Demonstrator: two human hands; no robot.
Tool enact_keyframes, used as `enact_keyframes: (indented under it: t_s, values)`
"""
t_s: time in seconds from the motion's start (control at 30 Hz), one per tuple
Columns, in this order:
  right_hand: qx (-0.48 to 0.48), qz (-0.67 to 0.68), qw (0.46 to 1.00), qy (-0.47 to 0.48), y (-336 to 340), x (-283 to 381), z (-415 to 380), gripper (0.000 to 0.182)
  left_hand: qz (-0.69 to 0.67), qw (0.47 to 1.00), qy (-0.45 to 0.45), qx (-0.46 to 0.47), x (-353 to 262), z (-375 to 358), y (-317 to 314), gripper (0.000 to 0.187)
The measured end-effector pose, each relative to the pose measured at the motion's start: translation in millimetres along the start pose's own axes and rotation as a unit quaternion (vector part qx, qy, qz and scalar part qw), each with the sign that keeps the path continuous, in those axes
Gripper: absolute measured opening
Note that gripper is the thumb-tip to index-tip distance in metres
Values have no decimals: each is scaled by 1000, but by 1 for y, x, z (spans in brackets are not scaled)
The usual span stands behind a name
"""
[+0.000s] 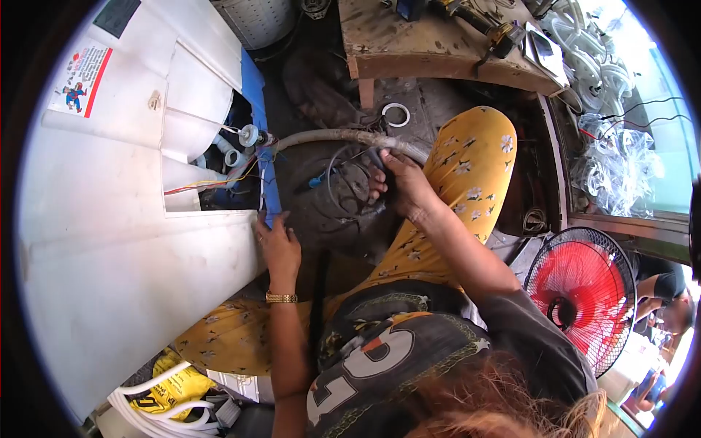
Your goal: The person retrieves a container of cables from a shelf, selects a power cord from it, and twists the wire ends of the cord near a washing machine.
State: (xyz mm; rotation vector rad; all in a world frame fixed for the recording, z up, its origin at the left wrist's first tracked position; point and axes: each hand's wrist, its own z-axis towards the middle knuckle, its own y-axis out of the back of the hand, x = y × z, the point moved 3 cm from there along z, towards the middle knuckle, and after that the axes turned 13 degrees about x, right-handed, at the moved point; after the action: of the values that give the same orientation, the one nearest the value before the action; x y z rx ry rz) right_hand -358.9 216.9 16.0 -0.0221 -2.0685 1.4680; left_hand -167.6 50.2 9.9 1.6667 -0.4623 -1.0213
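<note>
A white machine casing (pixel 95 190) lies on the left, with a blue base edge (pixel 270 186) facing me. My left hand (pixel 281 252) grips that blue edge near its lower end, fingers bent over it. By the ribbed grey hose (pixel 328 136), my right hand (pixel 410 182) is closed around a small dark thing whose kind I cannot make out. The hose runs from the casing's opening toward my knee. A round white fitting (pixel 249 136) sits at the opening, above red and yellow wires (pixel 212 184). Dark loops of cable (pixel 339 186) lie between my hands.
A wooden table (pixel 416 44) with a power drill (pixel 504 38) stands ahead. A white ring (pixel 396 114) is on the floor. To the right are a red fan (pixel 577 299) and plastic bags (pixel 617 171); another person (pixel 661 292) is beyond. White tubing (pixel 157 420) lies lower left.
</note>
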Motion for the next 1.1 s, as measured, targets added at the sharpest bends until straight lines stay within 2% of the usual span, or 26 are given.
enact_keyframes:
  t_s: [0.07,0.1,0.17,0.2,0.27,0.37,0.47,0.5,0.63,0.7,0.73,0.77,0.8,0.9,1.0,1.1]
  values:
    - [31,77,995,-52,-1,-9,3,15,-121,993,-9,-12,-10,8,8,25]
    - [32,130,988,-75,-1,-15,6,17,-209,977,-44,9,-17,13,12,23]
    - [17,145,987,-72,-2,-23,9,16,-375,919,-108,47,-32,22,17,20]
    - [11,153,986,-70,-5,-26,11,16,-416,895,-137,81,-38,25,16,17]
    - [-4,97,994,-60,-14,-32,13,15,-504,840,-58,192,-41,21,1,17]
    - [-24,-27,998,-42,-36,-31,9,15,-667,714,44,210,-42,19,-4,20]
    - [-4,-208,978,6,-40,-39,15,16,-806,558,128,152,-36,21,15,24]
    - [13,-274,961,28,-41,-41,17,17,-819,543,116,143,-25,21,15,22]
    - [80,-404,911,-27,-62,-33,13,18,-852,488,141,127,-11,15,27,23]
    - [117,-414,902,-30,-71,-31,12,20,-913,364,123,135,-1,15,32,24]
    - [121,-479,869,-35,-72,-29,11,21,-937,299,113,140,4,15,35,25]
    - [123,-543,830,-40,-72,-27,12,22,-962,209,88,150,7,16,41,25]
    - [125,-603,787,-46,-71,-25,12,23,-964,213,73,143,8,17,50,24]
    - [196,-661,718,94,-61,-22,22,29,-968,214,18,127,8,24,77,26]
    - [168,-514,841,-31,-55,-13,23,30,-954,286,-21,85,11,35,85,25]
    - [107,-384,913,-88,-58,-7,24,36,-951,294,-18,87,3,36,86,22]
